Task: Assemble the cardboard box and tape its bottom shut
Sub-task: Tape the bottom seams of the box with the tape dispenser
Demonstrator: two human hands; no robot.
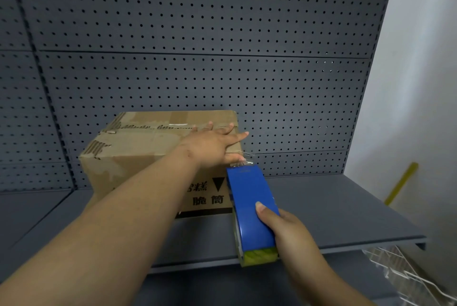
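Observation:
A worn brown cardboard box [138,152] stands on the grey shelf [333,209], flaps closed on top, with torn paper and old tape marks along the seam. My left hand [212,145] lies flat on the top right corner of the box, fingers spread, thumb down over the right edge on a strip of clear tape. My right hand [284,229] grips a blue tape dispenser [252,209] just right of the box. Its toothed front end sits at the box's upper right edge, beside my left thumb. Black printed characters show on the box's front face.
A dark grey pegboard [197,33] backs the shelf. A white wall [420,83] is on the right, with a yellow stick [400,183] leaning against it. White wire racks [408,278] sit at the lower right, below the shelf.

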